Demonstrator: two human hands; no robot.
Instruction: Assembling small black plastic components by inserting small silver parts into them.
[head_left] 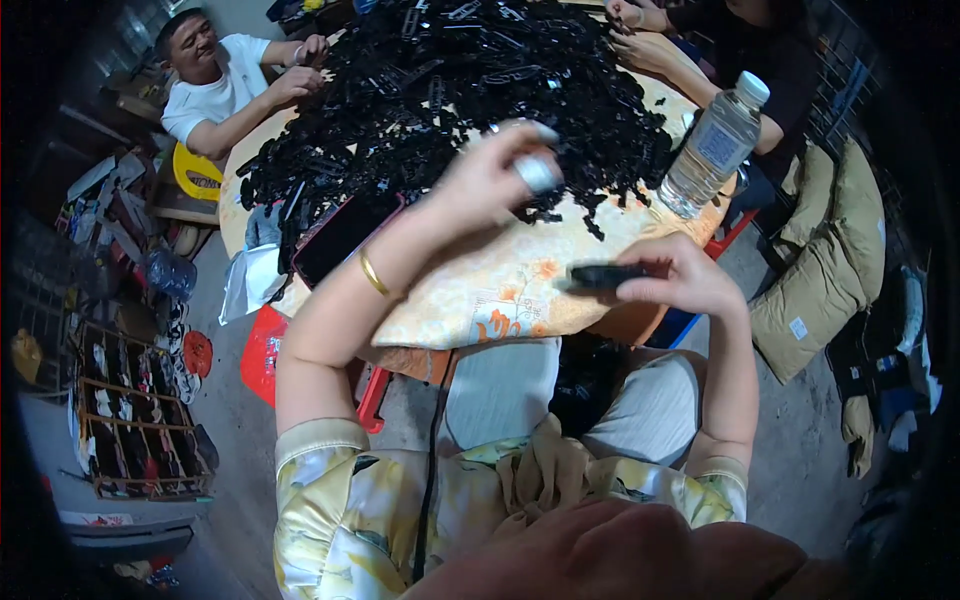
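My left hand (490,175), smeared by motion, hangs over the near edge of a big heap of small black pieces (470,90). Its fingers curl inward, with pale wraps on the tips. I cannot tell whether anything is in them. Off to the right, above the near edge of the cloth-covered table (430,300), my right hand (690,275) is closed on a black oblong piece (605,277) that points left. The piece is slightly blurred, and its exact kind does not show.
A clear bottle with a white cap (715,145) stands on the right of the table. A dark-screened phone (345,240) lies by my left forearm. Two people sit across, their hands (300,80) at the heap. Tan padded items (820,290) lie at right.
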